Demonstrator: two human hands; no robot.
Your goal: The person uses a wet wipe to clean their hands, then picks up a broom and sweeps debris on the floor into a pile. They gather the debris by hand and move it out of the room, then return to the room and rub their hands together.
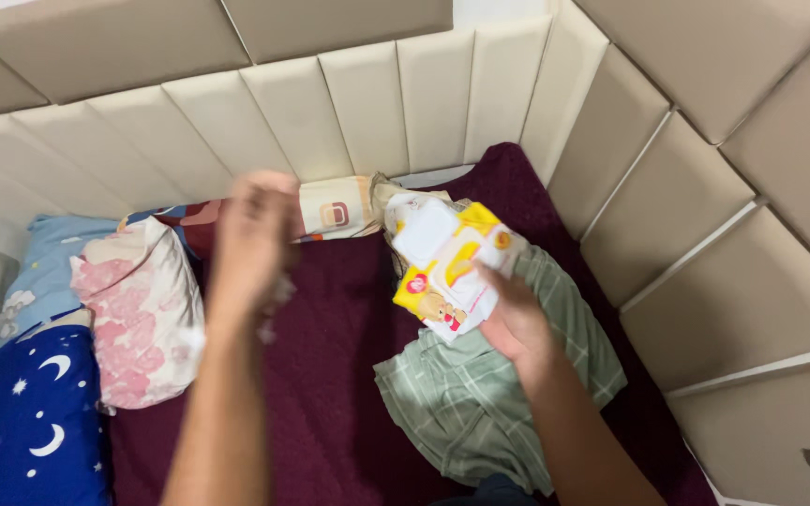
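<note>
The right hand [510, 319] gripped a yellow and white wipes pack [446, 265], fingers closed around its lower right edge, and held it tilted above the bed, over a green checked cloth [480, 394]. The pack had a white flap on top and a small cartoon picture near its lower corner. The left hand [253, 234] was raised over the maroon sheet [330, 375] and blurred by motion (its fingers seemed loosely curled, yet whether they held anything I could not tell). Something pale showed just below its palm, too smeared to name.

The green cloth lay crumpled on the sheet, beneath the right forearm. Behind the pack, at the head of the bed, a cream patterned pillow [335, 211] lay against the padded wall [367, 103]. To the left, a pink floral pillow [142, 309] rested on the sheet, next to a dark blue one with moons and stars [35, 422]. A light blue pillow [49, 262] sat behind those two, near the wall. Beige panels [705, 215] lined the right side as well, meeting the cream panels at the corner beyond the pack
</note>
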